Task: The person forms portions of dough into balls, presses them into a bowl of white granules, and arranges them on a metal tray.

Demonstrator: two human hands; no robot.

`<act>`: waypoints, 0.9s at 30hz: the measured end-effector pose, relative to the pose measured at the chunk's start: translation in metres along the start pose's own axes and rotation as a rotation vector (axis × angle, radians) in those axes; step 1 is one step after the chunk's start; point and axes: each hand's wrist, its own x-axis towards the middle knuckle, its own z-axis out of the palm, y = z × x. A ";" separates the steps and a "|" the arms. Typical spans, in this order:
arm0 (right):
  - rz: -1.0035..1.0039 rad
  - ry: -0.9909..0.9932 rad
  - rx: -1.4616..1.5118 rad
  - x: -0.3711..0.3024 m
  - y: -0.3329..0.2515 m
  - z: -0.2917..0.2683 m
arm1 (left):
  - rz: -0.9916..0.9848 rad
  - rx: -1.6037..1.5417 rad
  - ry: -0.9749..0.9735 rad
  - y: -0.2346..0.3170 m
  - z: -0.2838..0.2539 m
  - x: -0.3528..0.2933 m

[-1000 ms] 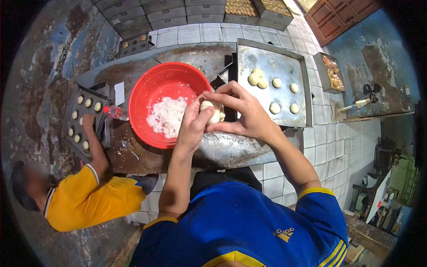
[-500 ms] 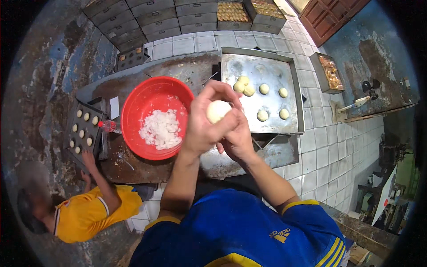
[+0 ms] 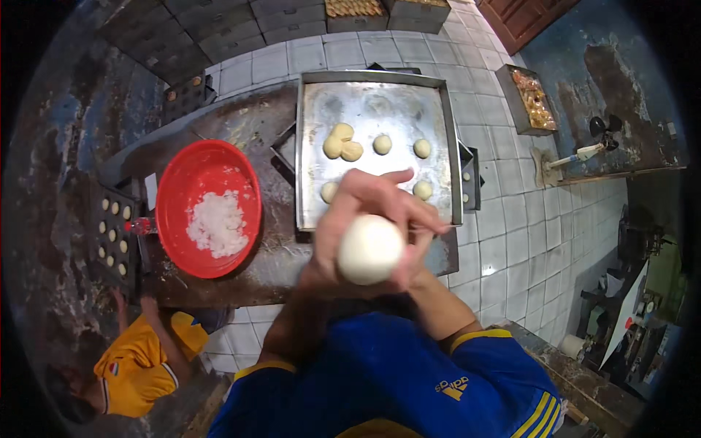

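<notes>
A smooth white dough ball [image 3: 370, 250] is cupped between both hands, close under the camera. My left hand [image 3: 328, 244] wraps it from the left and my right hand [image 3: 412, 219] closes over it from the right and top. Beyond the hands lies a metal baking tray [image 3: 438, 109] holding several small dough balls [image 3: 342, 142]. A red bowl [image 3: 175, 190] with a heap of white shredded filling [image 3: 217, 223] stands to its left on the worn dark table [image 3: 241, 124].
At lower left a person in a yellow shirt [image 3: 139, 365] reaches to a dark mould tray [image 3: 109, 233] filled with small pale pieces. More trays [image 3: 529, 98] sit on the tiled floor at right and along the back. A pale bottle [image 3: 584, 153] lies far right.
Both hands lifted away from the red bowl toward the camera, closing the dough into a round ball. The view shifted, so the bowl and tray now sit farther from the hands.
</notes>
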 end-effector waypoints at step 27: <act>-0.156 -0.729 -1.689 0.215 0.266 -0.327 | -0.576 0.739 0.343 -0.284 -0.103 0.026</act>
